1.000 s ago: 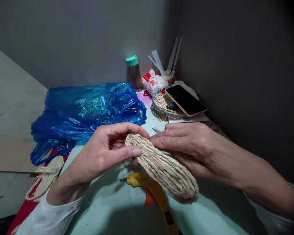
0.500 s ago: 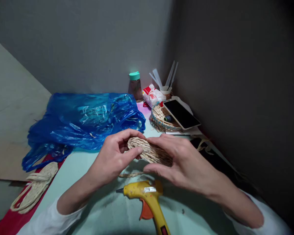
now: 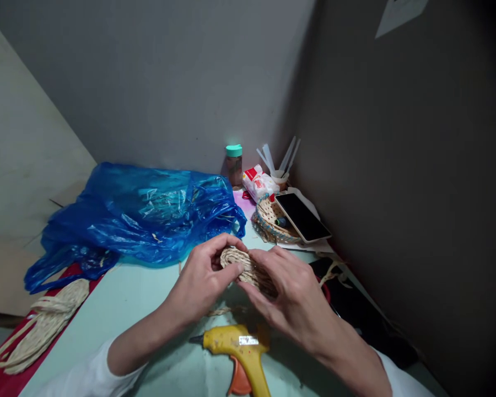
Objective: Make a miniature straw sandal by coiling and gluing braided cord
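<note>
Between my hands is an oval coil of twisted straw cord [image 3: 250,271], held above the table. My left hand [image 3: 206,275] grips its left end, thumb on the front face and fingers behind. My right hand [image 3: 289,286] wraps the right side, thumb along the lower edge and fingers over the top, hiding that end. A short piece of the cord [image 3: 219,311] hangs or lies below the coil; I cannot tell which. Under my hands a yellow glue gun [image 3: 235,342] with an orange trigger lies on the table, its nozzle pointing left.
A blue plastic bag [image 3: 149,215] covers the back left. A bundle of pale cord [image 3: 45,325] lies on red cloth at the left. At the back right are a woven basket [image 3: 268,220], a tablet [image 3: 303,216], a jar [image 3: 233,165], a tissue pack [image 3: 259,183] and glue sticks [image 3: 287,154].
My right hand has closed in, its thumb now against the coil's lower edge. The left hand keeps its grip. The camera view has tilted, so the background sits lower.
</note>
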Tool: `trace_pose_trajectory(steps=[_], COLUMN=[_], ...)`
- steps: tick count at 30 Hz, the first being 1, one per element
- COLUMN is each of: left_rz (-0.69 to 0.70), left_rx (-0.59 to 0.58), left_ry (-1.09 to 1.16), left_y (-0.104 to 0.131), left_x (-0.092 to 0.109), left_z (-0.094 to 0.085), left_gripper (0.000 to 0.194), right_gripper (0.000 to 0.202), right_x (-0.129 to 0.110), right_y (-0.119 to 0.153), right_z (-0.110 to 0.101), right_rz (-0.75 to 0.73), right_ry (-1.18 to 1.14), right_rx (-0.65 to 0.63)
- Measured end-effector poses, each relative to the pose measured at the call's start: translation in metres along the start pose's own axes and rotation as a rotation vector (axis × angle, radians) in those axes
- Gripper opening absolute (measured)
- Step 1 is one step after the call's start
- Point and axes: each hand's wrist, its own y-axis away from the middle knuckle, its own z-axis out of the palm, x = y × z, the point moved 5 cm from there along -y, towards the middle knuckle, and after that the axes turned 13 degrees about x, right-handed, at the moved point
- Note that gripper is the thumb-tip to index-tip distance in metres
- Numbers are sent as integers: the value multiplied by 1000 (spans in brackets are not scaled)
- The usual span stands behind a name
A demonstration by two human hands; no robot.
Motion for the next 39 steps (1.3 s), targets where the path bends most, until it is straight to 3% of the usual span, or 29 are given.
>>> trace_pose_trajectory(steps=[10,12,16,19,25,29,34,39], left_rz=[-47,-66,32,82,192,224,257,353], left_rx=[-75,8,336,421,346,329,339,199], left_ry=[172,211,262,243,81,-4,-116,-70], left_y=[-15,-22,-34,-38,-35,-28,-24,-25], left_x=[-14,-14,-9,-9,-13,-10,-4,6], left_z=[-1,-11,-43,-55,-46,-35,-32,-30], left_gripper=[31,36,29,21,16,21,15,16], right_gripper=[24,24,24,25,27,27,27,27], right_x=[14,16,18,20,18,15,17,19], right_y=[-1,0,1,0,-4,-4,-4,-3], right_z=[3,3,6,4,-2,-3,-3,-4], right_rz=[43,41,34,29,6,-7,8,12], right_ry=[-8,24,99,143,151,136,131,135], right_rx=[15,3,-28,-7,33,24,29,55])
